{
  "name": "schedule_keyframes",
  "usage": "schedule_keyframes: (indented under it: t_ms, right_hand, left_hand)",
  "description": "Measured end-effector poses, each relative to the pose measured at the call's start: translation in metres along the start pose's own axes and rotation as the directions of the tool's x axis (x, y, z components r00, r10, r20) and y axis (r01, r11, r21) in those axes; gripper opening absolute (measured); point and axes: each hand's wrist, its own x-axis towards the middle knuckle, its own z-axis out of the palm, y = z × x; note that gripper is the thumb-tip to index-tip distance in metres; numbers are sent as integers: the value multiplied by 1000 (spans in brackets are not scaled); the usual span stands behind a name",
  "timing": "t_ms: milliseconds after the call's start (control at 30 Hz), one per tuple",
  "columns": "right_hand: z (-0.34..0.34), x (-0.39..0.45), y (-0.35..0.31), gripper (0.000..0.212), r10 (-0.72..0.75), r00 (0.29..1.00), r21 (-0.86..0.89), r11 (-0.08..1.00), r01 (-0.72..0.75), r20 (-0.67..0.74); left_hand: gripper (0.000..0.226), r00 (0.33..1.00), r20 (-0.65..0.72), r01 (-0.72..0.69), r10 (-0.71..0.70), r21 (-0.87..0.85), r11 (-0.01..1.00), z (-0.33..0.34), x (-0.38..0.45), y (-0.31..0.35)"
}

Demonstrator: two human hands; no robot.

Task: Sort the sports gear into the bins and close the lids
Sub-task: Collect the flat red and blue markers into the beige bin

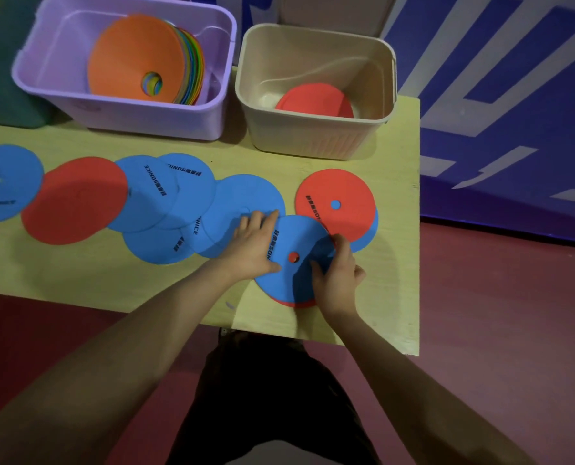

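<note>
Flat round discs lie in an overlapping row across the yellow table (pixel 78 280). My left hand (pixel 254 245) rests flat on a blue disc (pixel 297 241) that lies on top of a red disc (pixel 296 303). My right hand (pixel 336 271) pinches the right edge of that same blue disc, thumb on top. Beside them a red disc (pixel 334 196) lies on another blue one. Several blue discs (pixel 165 196) and a red disc (pixel 74 199) stretch off to the left. The beige bin (pixel 316 142) holds one red disc (pixel 312 100). The purple bin (pixel 118 112) holds a stack of coloured cones (pixel 138 55), orange on top.
Both bins stand open at the table's back edge; no lids are in view. A dark green object (pixel 1 78) sits left of the purple bin. The table's right edge is close to the red disc. A blue and white wall (pixel 514 95) rises behind.
</note>
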Motion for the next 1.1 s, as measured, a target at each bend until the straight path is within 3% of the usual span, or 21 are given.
schedule_keyframes:
  t_ms: [167,267,367,467,567,767,1000,1100]
  right_hand:
    - [-5,2,3,47,-46,998,145,988,52,-40]
    - [-17,11,6,38,-90,994,314,943,106,-66]
    - [-35,30,2,36,-47,996,435,897,76,-79]
    - [-48,48,3,33,-59,998,469,880,68,-34]
    - [-56,61,7,32,-74,997,454,888,69,-5]
    - [-73,64,4,33,-238,971,411,886,216,1]
    - [-102,65,-27,41,-457,884,364,811,459,-96]
    - [-114,68,-50,38,-468,871,392,781,487,-148]
  left_hand:
    - [102,988,34,-152,149,95,984,-5,11,6]
    - [87,984,-112,-135,136,20,991,-4,15,10]
    - [69,955,-274,-159,110,-163,974,-7,20,17]
    - [65,953,-301,-122,43,-249,961,-9,30,26]
    - [74,963,-268,-66,37,-101,993,-4,44,36]
    - [75,957,-273,-156,100,-193,969,-6,52,46]
    - [55,781,-587,-323,212,-90,942,-39,25,45]
    - [52,677,-683,-387,275,-12,922,-68,14,50]
